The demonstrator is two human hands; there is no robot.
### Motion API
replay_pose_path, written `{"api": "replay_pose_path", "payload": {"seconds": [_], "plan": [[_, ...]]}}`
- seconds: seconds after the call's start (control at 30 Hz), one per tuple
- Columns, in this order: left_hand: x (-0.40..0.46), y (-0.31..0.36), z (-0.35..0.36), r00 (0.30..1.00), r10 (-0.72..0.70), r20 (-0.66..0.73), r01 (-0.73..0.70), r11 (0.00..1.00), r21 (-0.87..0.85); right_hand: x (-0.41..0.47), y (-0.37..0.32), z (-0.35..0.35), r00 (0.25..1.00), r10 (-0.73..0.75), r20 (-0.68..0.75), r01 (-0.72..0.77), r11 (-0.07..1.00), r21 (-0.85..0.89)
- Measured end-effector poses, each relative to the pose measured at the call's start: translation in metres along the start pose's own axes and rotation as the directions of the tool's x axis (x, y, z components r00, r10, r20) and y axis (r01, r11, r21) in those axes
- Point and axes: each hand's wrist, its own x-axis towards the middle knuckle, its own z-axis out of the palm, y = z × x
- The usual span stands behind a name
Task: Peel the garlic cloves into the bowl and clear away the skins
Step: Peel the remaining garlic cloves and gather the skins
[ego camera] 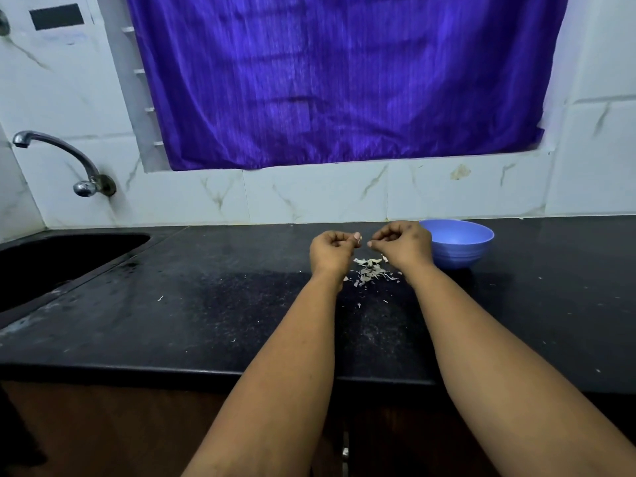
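Observation:
My left hand (332,249) is curled and pinches a pale garlic clove (358,238) at its fingertips. My right hand (402,244) is curled too, its fingertips a short gap from the clove; whether it holds a bit of skin is too small to tell. Below and between the hands lies a small heap of garlic cloves and skins (370,270) on the black counter (206,304). A blue bowl (459,244) stands just right of my right hand, near the wall; its inside is hidden from here.
A dark sink (51,263) is set into the counter at the left, with a metal tap (69,160) on the tiled wall above it. A purple curtain (344,80) hangs behind. Stray skin flakes (160,298) dot the counter.

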Motion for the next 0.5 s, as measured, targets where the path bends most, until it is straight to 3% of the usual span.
{"api": "replay_pose_path", "payload": {"seconds": [0.17,0.37,0.43,0.5], "plan": [[0.001,-0.001,-0.003,0.998,0.028,-0.052,-0.027,0.999,0.018,0.001,-0.005,0.008,0.996,0.05,0.073,-0.061,0.987,0.148],[-0.001,0.0,-0.001,0.998,0.061,0.01,-0.061,0.998,-0.033,-0.002,-0.008,0.014,0.981,-0.002,0.194,-0.058,0.951,0.303],[0.0,-0.001,-0.001,0.998,0.064,0.027,-0.063,0.997,-0.035,-0.002,-0.007,0.01,0.986,-0.03,0.166,-0.017,0.961,0.277],[0.0,-0.001,0.0,0.996,0.065,0.061,-0.064,0.998,-0.023,-0.001,-0.005,0.003,0.994,-0.082,0.078,0.072,0.989,0.128]]}}
